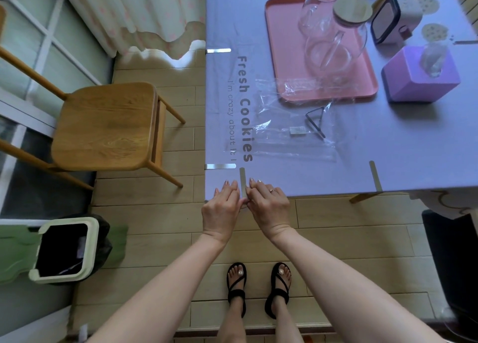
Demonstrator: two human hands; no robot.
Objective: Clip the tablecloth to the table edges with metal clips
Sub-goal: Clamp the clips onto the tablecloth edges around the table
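The thin silver metal clip point(242, 183) sits on the near edge of the table, close to the left corner. Its flat strip lies on top of the pale purple tablecloth point(362, 148).

My left hand point(221, 209) is just left of the clip, with the fingers mostly straight, pressing the cloth flat. My right hand point(267, 205) is on the other side with bent fingers, and it seems to pinch the low end of the clip right at the edge. I cannot see how my thumbs hold underneath.

I think I am pushing this clip on, and it looks almost all the way in. Next I need one firm push until it is snug. Then I can let go and check that the cloth does not bunch up.

Other clips are already on — a left-edge clip point(219, 166) just past this corner and a near-edge clip point(375, 176) off to my right. A clear plastic bag point(292, 146) lies on the cloth near a flat pink tray point(274, 58).
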